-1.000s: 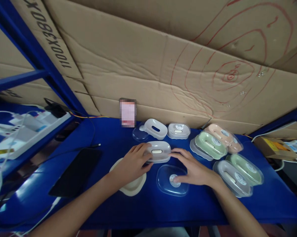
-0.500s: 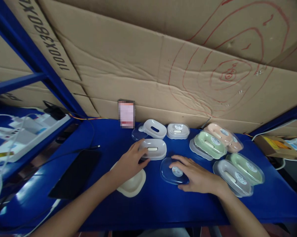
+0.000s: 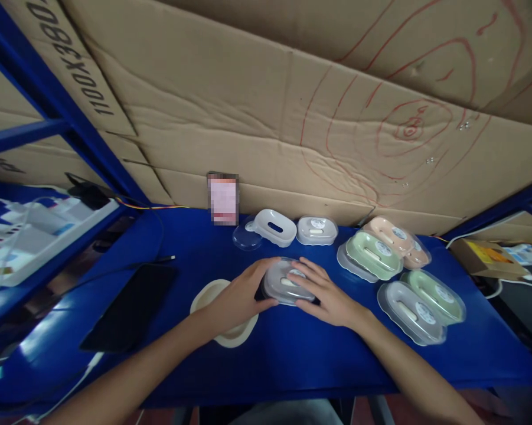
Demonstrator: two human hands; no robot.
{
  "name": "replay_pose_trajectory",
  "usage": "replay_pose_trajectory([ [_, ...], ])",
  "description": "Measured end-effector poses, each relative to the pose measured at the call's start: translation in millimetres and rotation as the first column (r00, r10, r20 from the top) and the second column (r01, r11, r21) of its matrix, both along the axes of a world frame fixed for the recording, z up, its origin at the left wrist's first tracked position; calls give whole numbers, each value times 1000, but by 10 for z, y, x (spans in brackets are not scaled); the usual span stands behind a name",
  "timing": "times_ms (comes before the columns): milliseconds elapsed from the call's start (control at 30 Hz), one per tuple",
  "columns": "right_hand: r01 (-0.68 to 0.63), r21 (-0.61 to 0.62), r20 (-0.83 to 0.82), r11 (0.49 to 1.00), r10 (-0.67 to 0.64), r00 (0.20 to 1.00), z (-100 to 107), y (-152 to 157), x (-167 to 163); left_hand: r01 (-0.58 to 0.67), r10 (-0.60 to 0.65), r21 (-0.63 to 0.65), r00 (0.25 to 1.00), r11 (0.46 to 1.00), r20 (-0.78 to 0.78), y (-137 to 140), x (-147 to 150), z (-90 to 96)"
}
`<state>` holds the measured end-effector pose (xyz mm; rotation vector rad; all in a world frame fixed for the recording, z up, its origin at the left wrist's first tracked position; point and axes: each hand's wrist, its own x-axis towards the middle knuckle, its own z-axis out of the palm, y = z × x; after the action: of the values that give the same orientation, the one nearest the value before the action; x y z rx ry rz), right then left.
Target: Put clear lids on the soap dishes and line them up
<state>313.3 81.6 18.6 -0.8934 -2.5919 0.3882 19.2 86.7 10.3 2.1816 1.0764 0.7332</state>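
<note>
Between my hands in the middle of the blue table is a grey oval soap box [image 3: 277, 282] with a clear lid over it. My left hand [image 3: 243, 289] grips its left end, thumb at the near side and fingers at the far side. My right hand [image 3: 332, 295] holds the lid's right part, with fingers across the top that partly cover the round sticker. Below my left wrist lies a cream-coloured shallow dish [image 3: 234, 339], partly hidden by the forearm.
Behind stand a pale open box part [image 3: 277, 229], a loose clear lid [image 3: 247, 239] and a lidded white box [image 3: 317, 231]. Several lidded boxes, among them a green one [image 3: 374, 255], are grouped right. A black phone-like slab [image 3: 128, 307] and cables lie left. Cardboard [image 3: 248, 118] walls the back.
My right hand has moved the clear lid left and up onto the grey box. The box sits slightly nearer, and my left hand now grips its left end.
</note>
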Motion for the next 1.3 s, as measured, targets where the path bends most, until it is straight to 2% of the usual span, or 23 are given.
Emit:
replay_pose_trajectory([
  [333, -113, 241, 139, 964, 81, 987, -125, -37, -40, 39, -39, -6, 997, 999, -70, 29, -106, -22],
  [533, -129, 225, 101, 966, 109, 989, -130, -39, -31, 49, -56, -66, 993, 997, -106, 49, -122, -16],
  [667, -111, 203, 54, 973, 102, 993, -112, -53, -51, 74, -79, -79, 994, 994, -71, 46, -111, -35],
  [867, -138, 307, 135, 942, 101, 986, -115, -53, -80, 104, -109, -94, 993, 990, -50, 65, -118, -42],
  [1067, -126, 386, 156, 914, 70, 985, -148, -46, -95, 169, -174, -100, 984, 980, -40, 128, -183, 61],
  [1167, -118, 392, 143, 912, 66, 987, -110, -33, -72, 126, -130, -44, 988, 991, -88, 158, -199, 62],
  [1233, -77, 393, 111, 916, 36, 993, -72, -6, -23, 43, -30, 79, 986, 996, -162, 200, -211, 8],
  [1300, 0, 395, 86, 919, -37, 996, -39, 30, 44, -42, 106, 250, 963, 967, -248, 258, -234, -70],
])
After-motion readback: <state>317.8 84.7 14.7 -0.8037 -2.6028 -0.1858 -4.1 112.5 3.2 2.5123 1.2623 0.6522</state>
